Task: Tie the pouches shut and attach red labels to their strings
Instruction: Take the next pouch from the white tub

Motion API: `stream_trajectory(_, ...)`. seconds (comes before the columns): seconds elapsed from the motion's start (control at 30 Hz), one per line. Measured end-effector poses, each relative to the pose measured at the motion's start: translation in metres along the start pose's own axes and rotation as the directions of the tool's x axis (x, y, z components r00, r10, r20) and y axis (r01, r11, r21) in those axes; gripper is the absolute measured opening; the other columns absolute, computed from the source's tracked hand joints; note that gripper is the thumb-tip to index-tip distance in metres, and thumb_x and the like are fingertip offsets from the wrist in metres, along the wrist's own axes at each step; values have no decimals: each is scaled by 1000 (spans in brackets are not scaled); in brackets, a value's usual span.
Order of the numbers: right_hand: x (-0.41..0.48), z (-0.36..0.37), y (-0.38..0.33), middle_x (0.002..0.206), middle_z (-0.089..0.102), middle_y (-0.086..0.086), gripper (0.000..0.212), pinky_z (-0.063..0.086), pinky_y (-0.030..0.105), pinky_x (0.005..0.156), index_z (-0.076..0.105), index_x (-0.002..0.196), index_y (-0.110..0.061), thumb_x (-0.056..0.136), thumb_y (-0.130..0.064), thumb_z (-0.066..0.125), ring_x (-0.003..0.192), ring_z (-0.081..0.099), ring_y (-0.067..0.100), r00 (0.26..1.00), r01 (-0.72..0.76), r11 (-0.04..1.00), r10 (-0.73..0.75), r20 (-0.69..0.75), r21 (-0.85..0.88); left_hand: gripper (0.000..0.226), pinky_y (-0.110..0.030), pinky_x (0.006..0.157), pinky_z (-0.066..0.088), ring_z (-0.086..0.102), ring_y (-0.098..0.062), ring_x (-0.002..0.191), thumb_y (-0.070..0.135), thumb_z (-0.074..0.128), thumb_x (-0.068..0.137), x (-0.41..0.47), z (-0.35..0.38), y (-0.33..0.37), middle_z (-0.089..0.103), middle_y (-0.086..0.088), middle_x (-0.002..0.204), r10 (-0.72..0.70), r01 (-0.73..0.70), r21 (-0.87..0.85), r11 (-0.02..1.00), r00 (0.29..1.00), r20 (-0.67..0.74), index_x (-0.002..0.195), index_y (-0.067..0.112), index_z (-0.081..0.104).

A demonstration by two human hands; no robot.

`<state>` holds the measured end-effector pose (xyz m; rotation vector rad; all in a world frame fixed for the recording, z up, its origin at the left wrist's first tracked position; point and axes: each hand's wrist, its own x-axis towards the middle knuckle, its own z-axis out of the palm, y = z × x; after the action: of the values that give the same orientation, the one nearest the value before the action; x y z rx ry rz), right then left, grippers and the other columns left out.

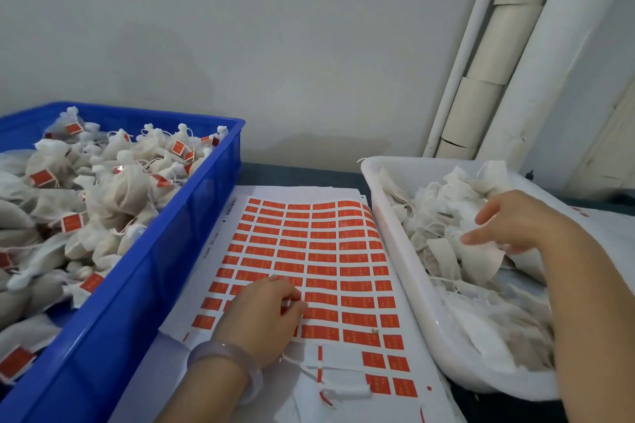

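1. On the left sits a blue bin. It is full of tied pouches, and small red labels hang on their strings.
2. In the middle, a white sheet of red labels lies flat on the desk, between the two bins.
3. The left hand rests on the near part of the sheet. Its grip is narrow, with the fingers curled down on the labels. I cannot tell if it is pinching one. A pale bangle is on that wrist.
4. On the right sits a white bin, tipped a little. Flat, open pouches are piled in it.
5. The right hand is in the white bin, on top of the pile. Its grip is wide, with fingers spread and touching a pouch.
6. White pipes run up the wall at the back right.
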<state>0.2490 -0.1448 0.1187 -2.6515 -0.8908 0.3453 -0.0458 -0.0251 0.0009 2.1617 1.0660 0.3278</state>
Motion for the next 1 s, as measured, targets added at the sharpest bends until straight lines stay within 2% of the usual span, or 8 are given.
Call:
stream_trajectory(0.1, -7, 0, 1, 87, 63, 12, 38, 52, 30, 60, 64, 90, -3, 64, -21, 86, 70, 59, 22, 992, -71, 995, 77, 101, -67, 25, -19, 87, 51, 60, -2, 95, 42, 57, 88, -1, 1, 0, 58, 22, 112, 3, -3, -8, 1000, 1000, 6, 112, 36, 58)
stream_trajectory(0.23, -6, -1, -1, 84, 65, 15, 17, 55, 41, 79, 68, 83, -3, 70, -5, 78, 78, 62, 29, 999, -35, 998, 33, -39, -55, 22, -20, 88, 51, 61, -3, 96, 41, 58, 88, -3, 0, 0, 59, 23, 112, 5, -5, -45, 999, 1000, 9, 109, 37, 58)
stream_trajectory(0.37, 0, -4, 0, 89, 61, 1, 18, 42, 29, 78, 69, 83, -20, 74, -5, 74, 86, 55, 21, 980, 57, 998, -63, -190, -41, 21, -19, 86, 51, 61, -3, 95, 41, 58, 88, -4, 0, 0, 59, 23, 111, 8, -7, -48, 999, 1000, 5, 109, 36, 58)
stream_trajectory(0.47, 0, -4, 0, 85, 59, -5, 20, 37, 28, 73, 67, 81, -26, 77, -6, 68, 76, 50, 11, 945, 160, 979, -115, -305, 126, 20, -18, 85, 51, 61, -2, 92, 41, 58, 88, -4, 0, 0, 59, 24, 108, 10, -10, -58, 998, 1000, 3, 107, 37, 57)
stream_trajectory(0.67, -3, -3, 0, 81, 67, -2, 18, 49, 28, 63, 67, 70, -24, 80, -9, 66, 74, 62, 16, 938, 280, 843, -139, -318, 459, 15, -16, 81, 50, 59, 1, 87, 42, 58, 87, -5, -2, -1, 56, 27, 101, 23, -23, -68, 997, 1000, -12, 102, 39, 56)
stream_trajectory(0.77, -5, 0, 0, 82, 69, -4, 21, 48, 26, 62, 69, 73, -27, 81, -8, 69, 76, 63, 13, 943, 314, 825, -214, -254, 470, 14, -18, 83, 50, 59, 1, 87, 40, 59, 87, -5, -1, -1, 56, 27, 100, 25, -26, -63, 998, 1000, -18, 101, 39, 56)
stream_trajectory(0.87, -6, 1, -3, 82, 68, -10, 31, 48, 21, 66, 67, 76, -33, 78, -2, 71, 75, 63, 5, 897, 400, 817, -258, -358, 415, 15, -20, 85, 51, 60, -1, 90, 40, 59, 87, -5, -1, 1, 58, 24, 106, 30, -31, -64, 997, 999, -30, 101, 39, 56)
stream_trajectory(1.0, -13, 0, -15, 73, 72, -17, 32, 52, 10, 68, 67, 84, -31, 80, 1, 69, 71, 66, -2, 828, 546, 642, -315, -464, 539, 35, -26, 92, 48, 59, -8, 110, 41, 58, 87, -5, -1, 1, 55, 19, 123, 23, -30, -76, 997, 996, -83, 121, 36, 51)
